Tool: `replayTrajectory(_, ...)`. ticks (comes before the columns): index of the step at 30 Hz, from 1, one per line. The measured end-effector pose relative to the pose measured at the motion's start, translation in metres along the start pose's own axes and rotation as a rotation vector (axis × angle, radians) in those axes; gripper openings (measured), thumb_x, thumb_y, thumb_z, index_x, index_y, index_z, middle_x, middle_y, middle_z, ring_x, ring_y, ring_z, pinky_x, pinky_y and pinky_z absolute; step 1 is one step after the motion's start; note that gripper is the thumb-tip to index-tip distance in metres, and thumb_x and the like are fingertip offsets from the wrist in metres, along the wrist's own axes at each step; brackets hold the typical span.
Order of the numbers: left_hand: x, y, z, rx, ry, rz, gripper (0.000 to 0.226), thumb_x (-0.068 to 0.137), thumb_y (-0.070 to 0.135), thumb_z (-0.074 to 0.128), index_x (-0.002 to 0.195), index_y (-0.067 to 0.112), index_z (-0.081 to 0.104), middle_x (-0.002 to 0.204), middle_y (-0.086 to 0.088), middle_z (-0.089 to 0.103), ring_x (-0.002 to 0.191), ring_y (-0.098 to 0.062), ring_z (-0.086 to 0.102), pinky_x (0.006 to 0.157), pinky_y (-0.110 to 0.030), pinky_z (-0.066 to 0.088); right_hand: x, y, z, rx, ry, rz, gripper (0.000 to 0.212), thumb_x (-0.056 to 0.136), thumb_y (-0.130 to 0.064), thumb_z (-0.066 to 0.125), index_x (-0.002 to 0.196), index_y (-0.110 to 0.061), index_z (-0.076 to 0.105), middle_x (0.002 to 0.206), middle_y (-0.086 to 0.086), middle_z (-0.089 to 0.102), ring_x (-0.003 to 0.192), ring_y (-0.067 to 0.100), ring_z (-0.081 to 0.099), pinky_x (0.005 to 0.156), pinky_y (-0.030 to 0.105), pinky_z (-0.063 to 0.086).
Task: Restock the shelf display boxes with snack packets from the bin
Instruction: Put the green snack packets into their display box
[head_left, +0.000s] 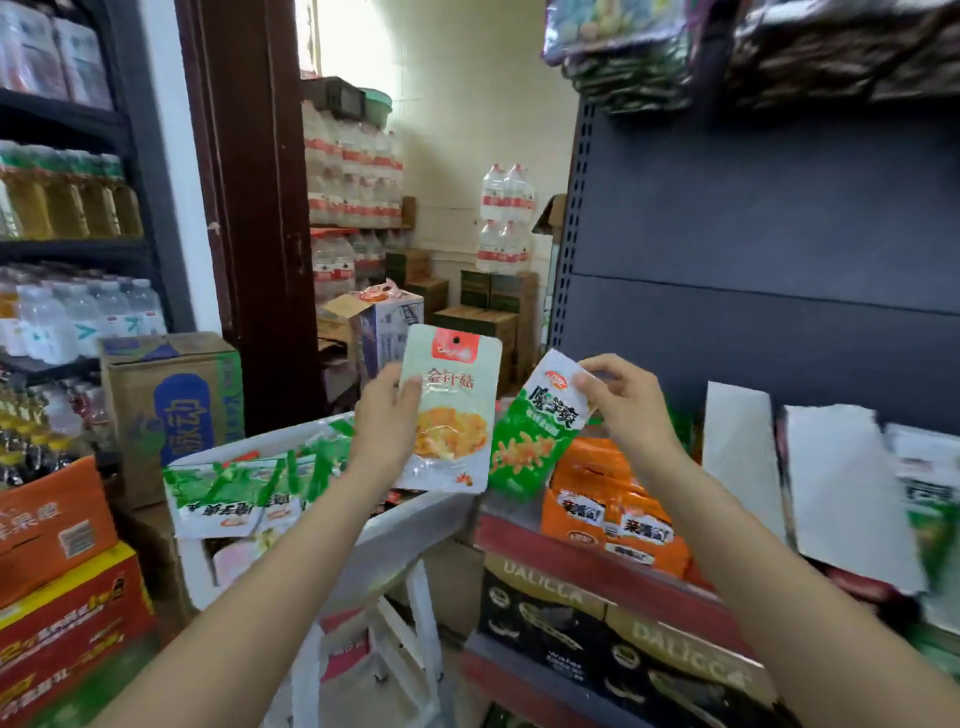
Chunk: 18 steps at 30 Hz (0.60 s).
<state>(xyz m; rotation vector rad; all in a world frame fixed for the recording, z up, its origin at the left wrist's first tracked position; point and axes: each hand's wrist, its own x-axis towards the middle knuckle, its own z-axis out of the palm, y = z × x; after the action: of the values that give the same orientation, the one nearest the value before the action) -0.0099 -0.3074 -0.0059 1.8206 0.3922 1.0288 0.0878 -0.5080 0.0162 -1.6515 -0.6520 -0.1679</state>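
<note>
The left hand (387, 415) holds up a pale packet (452, 410); the right hand (631, 402) pinches a green packet (535, 431) above orange packets (613, 499) on the shelf (545, 545), white bin (405, 525) near left.

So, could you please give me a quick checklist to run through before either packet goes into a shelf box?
1. Left hand has a firm hold on the white packet: ok, thumb on its face, fingers behind.
2. Right hand holds the green packet: ok, but pinched only at its top corner, so it hangs tilted.
3. Matching box for the green packet: cannot tell; the nearest box holds orange packets.
4. Matching box for the white packet: cannot tell, none in view.
5. Bin has more stock: ok, green packets lie in it.
6. Path to the shelf free: ok.
</note>
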Motion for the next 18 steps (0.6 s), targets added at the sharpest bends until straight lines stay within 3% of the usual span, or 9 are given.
replayTrajectory(4, -0.027, 0.036, 0.053, -0.075, -0.171, 0.054, 0.019, 0.099, 0.014, 0.041, 0.102, 0.017, 0.059, 0.098, -0.005, 0.065, 0.090, -0.024, 0.061, 0.077, -0.039, 0.049, -0.022, -0.005, -0.061, -0.083, 0.071, -0.020, 0.014, 0.094, -0.016, 0.055, 0.084, -0.020, 0.062, 0.082, 0.002, 0.067, 0.078, 0.021, 0.067, 0.062, 0.039, 0.055)
replayTrajectory(8, -0.052, 0.071, 0.104, -0.148, -0.239, 0.058, 0.020, 0.100, 0.014, 0.040, 0.106, 0.012, 0.059, 0.101, -0.003, 0.063, 0.089, -0.018, 0.058, 0.069, -0.030, 0.046, -0.041, -0.016, -0.125, -0.102, 0.193, -0.028, 0.011, 0.096, -0.013, 0.052, 0.088, -0.013, 0.060, 0.080, 0.001, 0.065, 0.069, 0.011, 0.064, 0.054, 0.032, 0.056)
replayTrajectory(12, -0.072, 0.103, 0.151, -0.177, -0.309, 0.089, 0.020, 0.100, 0.019, 0.041, 0.104, 0.010, 0.058, 0.104, -0.008, 0.065, 0.094, -0.026, 0.062, 0.083, -0.046, 0.050, -0.051, -0.022, -0.188, -0.170, 0.363, -0.064, 0.018, 0.094, -0.013, 0.052, 0.080, -0.020, 0.060, 0.075, -0.001, 0.064, 0.069, 0.016, 0.061, 0.064, 0.047, 0.056)
replayTrajectory(16, -0.088, 0.135, 0.193, -0.207, -0.346, 0.111, 0.017, 0.099, 0.016, 0.041, 0.100, 0.012, 0.058, 0.103, -0.008, 0.065, 0.095, -0.027, 0.061, 0.084, -0.045, 0.049, -0.057, -0.029, -0.247, -0.235, 0.489, -0.076, 0.021, 0.093, -0.018, 0.053, 0.077, -0.029, 0.060, 0.076, -0.004, 0.066, 0.074, 0.021, 0.062, 0.072, 0.049, 0.054)
replayTrajectory(18, -0.096, 0.148, 0.209, -0.226, -0.357, 0.104, 0.018, 0.099, 0.015, 0.040, 0.101, 0.012, 0.058, 0.102, -0.004, 0.064, 0.095, -0.022, 0.060, 0.082, -0.040, 0.050, -0.059, -0.032, -0.270, -0.272, 0.538, -0.103, 0.020, 0.093, -0.018, 0.052, 0.078, -0.029, 0.060, 0.078, -0.005, 0.066, 0.077, 0.020, 0.062, 0.069, 0.042, 0.053)
